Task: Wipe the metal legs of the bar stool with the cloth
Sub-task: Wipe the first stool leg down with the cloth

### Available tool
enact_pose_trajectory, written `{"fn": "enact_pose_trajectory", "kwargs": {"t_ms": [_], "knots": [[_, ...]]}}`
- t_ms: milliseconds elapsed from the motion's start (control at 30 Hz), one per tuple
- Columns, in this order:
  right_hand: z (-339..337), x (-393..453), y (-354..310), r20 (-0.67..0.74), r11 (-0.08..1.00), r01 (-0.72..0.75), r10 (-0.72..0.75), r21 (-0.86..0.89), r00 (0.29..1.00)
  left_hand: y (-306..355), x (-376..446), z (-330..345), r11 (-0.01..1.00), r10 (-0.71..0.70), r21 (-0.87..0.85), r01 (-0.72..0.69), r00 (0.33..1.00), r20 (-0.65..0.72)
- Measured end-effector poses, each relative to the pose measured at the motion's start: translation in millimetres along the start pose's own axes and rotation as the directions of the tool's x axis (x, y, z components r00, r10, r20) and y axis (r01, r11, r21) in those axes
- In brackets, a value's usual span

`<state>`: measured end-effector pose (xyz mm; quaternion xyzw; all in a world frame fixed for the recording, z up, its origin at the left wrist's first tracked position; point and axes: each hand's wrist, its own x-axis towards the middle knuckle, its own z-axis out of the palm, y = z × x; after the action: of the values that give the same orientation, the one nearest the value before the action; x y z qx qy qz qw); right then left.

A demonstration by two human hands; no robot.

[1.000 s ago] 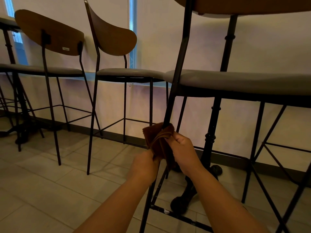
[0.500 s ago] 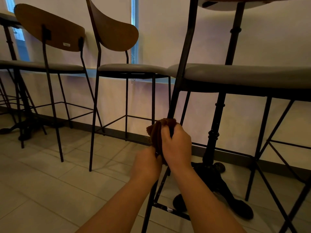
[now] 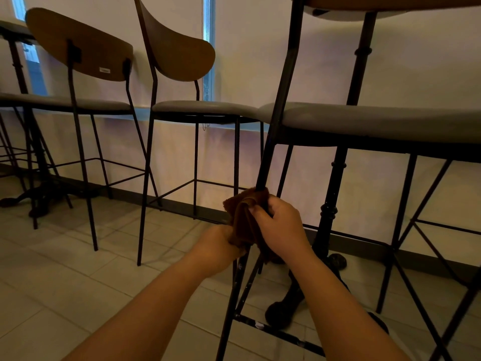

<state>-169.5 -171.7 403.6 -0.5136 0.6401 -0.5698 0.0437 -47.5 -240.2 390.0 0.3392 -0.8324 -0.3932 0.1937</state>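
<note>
While the cloth [image 3: 246,217] sits wrapped round the nearest stool leg [image 3: 279,100], a little right of centre in the view, both hands are busy on it. The right hand [image 3: 282,225] curls its fingers round the brown cloth and the leg together, squeezing the fabric against the metal about halfway between the seat [image 3: 377,121] and the floor. At about 8 o'clock from it, the left hand [image 3: 218,241] grips the hanging lower part of the cloth, its fingers turned away, so exactly how they fold cannot be told.

Judging by where the cloth is, the work is only partly done. This one leg is being rubbed at mid-height; whether the stretch above towards the seat is already clean cannot be read in this dim light. Below the hands, towards 6 o'clock, the leg and the footrest bar [image 3: 281,332] show pale specks, so they likely remain to be wiped. The stool's other legs, off towards 3 o'clock [image 3: 398,230], have no cloth on them and probably wait their turn.
</note>
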Motion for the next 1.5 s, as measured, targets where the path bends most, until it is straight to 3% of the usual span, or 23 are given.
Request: {"fn": "enact_pose_trajectory", "kwargs": {"t_ms": [133,233,333,400,533,767,1033,1233,1367,1433,1500], "knots": [[-6.7,-3.3,1.8,0.110,0.973,-0.104,0.083,0.208,0.990,7.4,-1.7,-32.7,0.976,-0.006,0.215,-0.015,0.995,0.096],[-6.9,-6.1,2.8,0.149,0.949,-0.141,0.102,0.281,0.984,18.7,2.5,-55.5,0.944,0.017,0.329,-0.004,0.999,-0.037],[-3.2,-9.4,3.6,0.145,0.940,-0.150,0.109,0.307,0.983,30.8,6.9,-60.1,0.981,0.159,0.152,-0.123,0.953,-0.257],[0.1,-12.5,4.9,0.139,0.940,-0.153,0.115,0.306,0.984,37.5,12.9,-55.2,0.969,0.246,0.038,-0.245,0.929,-0.278],[5.7,-16.5,11.4,0.146,0.944,-0.160,0.122,0.289,0.982,56.1,26.1,-51.1,0.922,0.360,-0.067,-0.382,0.907,-0.219],[12.6,-15.7,20.8,0.102,0.959,-0.129,0.106,0.253,0.989,79.6,41.8,-47.5,0.918,0.344,-0.185,-0.350,0.937,-0.066],[45.1,-22.7,22.1,-0.224,0.996,0.015,0.005,0.088,0.975,73.9,47.8,-48.4,0.898,0.365,-0.243,-0.367,0.929,-0.055],[33.4,-27.9,32.2,-0.045,0.964,-0.025,0.038,0.266,0.998,72.0,48.8,-52.9,0.883,0.384,-0.290,-0.370,0.923,-0.010],[26.2,-33.2,43.1,0.123,0.887,-0.155,0.113,0.434,0.986,71.5,46.4,-51.6,0.866,0.382,-0.343,-0.365,0.924,-0.020],[29.8,-38.7,49.5,0.134,0.880,-0.193,0.149,0.434,0.980,70.7,45.6,-49.6,0.850,0.386,-0.377,-0.367,0.922,-0.027],[39.2,-45.1,54.7,0.035,0.932,-0.193,0.191,0.306,0.981,69.9,45.3,-47.4,0.838,0.390,-0.397,-0.375,0.920,-0.047]]}}
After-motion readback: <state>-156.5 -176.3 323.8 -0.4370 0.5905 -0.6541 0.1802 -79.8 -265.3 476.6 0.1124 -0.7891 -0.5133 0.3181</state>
